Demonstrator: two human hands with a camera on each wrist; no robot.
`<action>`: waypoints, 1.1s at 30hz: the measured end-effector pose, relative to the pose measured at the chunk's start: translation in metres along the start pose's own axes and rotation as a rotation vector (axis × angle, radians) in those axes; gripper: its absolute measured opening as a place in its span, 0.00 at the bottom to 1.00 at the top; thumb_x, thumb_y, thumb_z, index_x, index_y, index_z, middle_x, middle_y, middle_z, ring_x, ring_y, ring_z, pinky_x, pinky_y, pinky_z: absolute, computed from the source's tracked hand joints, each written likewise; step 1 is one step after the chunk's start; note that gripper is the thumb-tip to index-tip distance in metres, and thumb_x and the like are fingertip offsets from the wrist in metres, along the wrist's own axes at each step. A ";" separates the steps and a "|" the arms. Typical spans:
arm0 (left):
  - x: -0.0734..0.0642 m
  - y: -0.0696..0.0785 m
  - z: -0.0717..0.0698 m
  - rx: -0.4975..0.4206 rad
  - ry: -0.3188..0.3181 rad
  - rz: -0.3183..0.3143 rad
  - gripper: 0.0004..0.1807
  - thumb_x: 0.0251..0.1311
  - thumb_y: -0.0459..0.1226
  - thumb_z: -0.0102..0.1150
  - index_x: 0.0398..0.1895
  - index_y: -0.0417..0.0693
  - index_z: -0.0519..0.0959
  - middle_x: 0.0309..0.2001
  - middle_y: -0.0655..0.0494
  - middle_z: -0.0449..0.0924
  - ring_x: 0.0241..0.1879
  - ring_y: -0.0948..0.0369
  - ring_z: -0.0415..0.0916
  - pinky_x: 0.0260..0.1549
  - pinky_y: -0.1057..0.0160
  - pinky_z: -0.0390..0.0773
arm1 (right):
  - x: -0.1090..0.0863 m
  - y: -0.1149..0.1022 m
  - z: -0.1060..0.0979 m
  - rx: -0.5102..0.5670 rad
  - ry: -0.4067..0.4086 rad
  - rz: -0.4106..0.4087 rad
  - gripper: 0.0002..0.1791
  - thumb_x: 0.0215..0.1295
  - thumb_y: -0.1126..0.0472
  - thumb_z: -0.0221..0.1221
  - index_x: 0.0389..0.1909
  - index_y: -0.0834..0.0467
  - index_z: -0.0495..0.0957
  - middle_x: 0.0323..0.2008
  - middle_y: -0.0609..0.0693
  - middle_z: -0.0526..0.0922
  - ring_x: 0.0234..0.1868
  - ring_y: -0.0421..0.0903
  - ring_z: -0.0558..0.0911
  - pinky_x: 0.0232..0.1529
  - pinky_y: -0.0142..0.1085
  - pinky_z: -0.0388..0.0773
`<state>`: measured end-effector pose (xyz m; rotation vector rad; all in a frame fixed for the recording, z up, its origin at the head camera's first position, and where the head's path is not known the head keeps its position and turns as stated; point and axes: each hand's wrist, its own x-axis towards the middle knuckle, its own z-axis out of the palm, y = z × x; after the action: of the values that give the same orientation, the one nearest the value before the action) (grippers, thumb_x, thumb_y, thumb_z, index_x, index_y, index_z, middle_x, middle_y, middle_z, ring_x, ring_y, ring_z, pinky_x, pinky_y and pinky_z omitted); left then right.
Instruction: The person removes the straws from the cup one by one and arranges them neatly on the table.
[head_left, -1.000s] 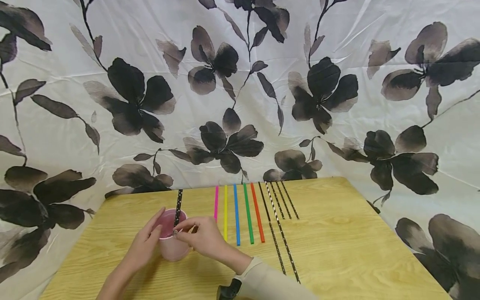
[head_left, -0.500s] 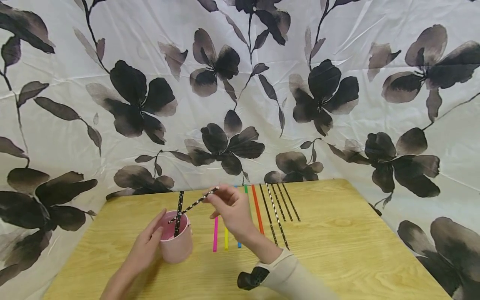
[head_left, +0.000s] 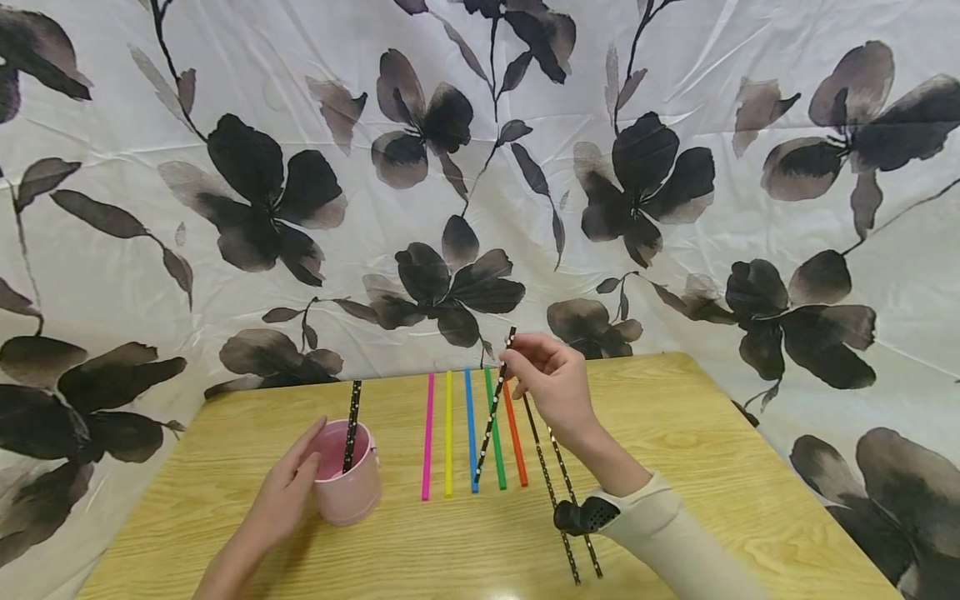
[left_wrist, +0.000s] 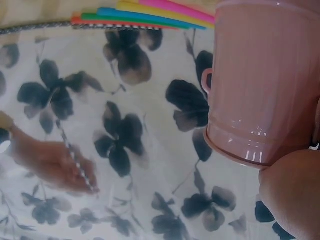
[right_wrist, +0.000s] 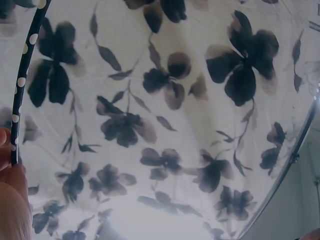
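Note:
My left hand (head_left: 281, 492) grips the side of a pink bucket (head_left: 348, 496), with the thumb near its rim. A black straw (head_left: 352, 425) with white dots leans inside the bucket. To the right, my right hand (head_left: 551, 383) pinches another black dotted straw (head_left: 493, 412) near its upper end. That straw slants down across the blue and green straws; whether its tip touches the table I cannot tell. In the right wrist view, fingertips (right_wrist: 15, 175) hold the dotted straw (right_wrist: 20, 90) at one end. The left wrist view shows the bucket (left_wrist: 265, 90) close up.
A row of straws lies on the wooden table (head_left: 427, 558): pink (head_left: 428, 433), yellow (head_left: 449, 433), blue (head_left: 469, 400), green (head_left: 500, 467) and red (head_left: 517, 450). Black patterned straws (head_left: 558, 525) lie right of them, partly hidden by my right arm. Floral cloth (head_left: 480, 167) hangs behind.
My right hand has drawn the dotted straw up and away from the bucket, then carried it right, above the coloured straws. The left hand has stayed on the bucket.

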<state>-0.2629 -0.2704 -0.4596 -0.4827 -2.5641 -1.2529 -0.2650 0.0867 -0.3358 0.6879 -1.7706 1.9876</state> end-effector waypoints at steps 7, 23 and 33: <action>0.001 0.001 0.000 0.007 -0.002 -0.009 0.24 0.68 0.40 0.34 0.66 0.63 0.52 0.64 0.48 0.54 0.61 0.47 0.52 0.52 0.43 0.58 | -0.007 0.014 -0.032 -0.060 0.004 0.064 0.14 0.54 0.64 0.60 0.41 0.66 0.74 0.31 0.64 0.77 0.25 0.56 0.76 0.16 0.42 0.76; 0.001 0.001 0.000 0.002 0.004 -0.002 0.24 0.68 0.38 0.35 0.66 0.62 0.52 0.64 0.49 0.54 0.61 0.47 0.52 0.52 0.43 0.59 | -0.040 0.067 -0.093 -0.229 0.064 0.327 0.13 0.53 0.64 0.61 0.38 0.66 0.76 0.28 0.63 0.78 0.18 0.51 0.74 0.15 0.40 0.75; 0.001 0.000 0.001 0.005 0.001 0.005 0.24 0.68 0.39 0.34 0.66 0.62 0.52 0.64 0.48 0.54 0.61 0.47 0.53 0.52 0.43 0.59 | -0.066 0.097 -0.113 -0.357 0.063 0.483 0.16 0.51 0.57 0.63 0.39 0.62 0.78 0.29 0.61 0.79 0.20 0.52 0.76 0.21 0.51 0.75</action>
<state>-0.2638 -0.2695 -0.4602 -0.4871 -2.5626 -1.2449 -0.2806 0.1889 -0.4619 0.0826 -2.3325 1.8547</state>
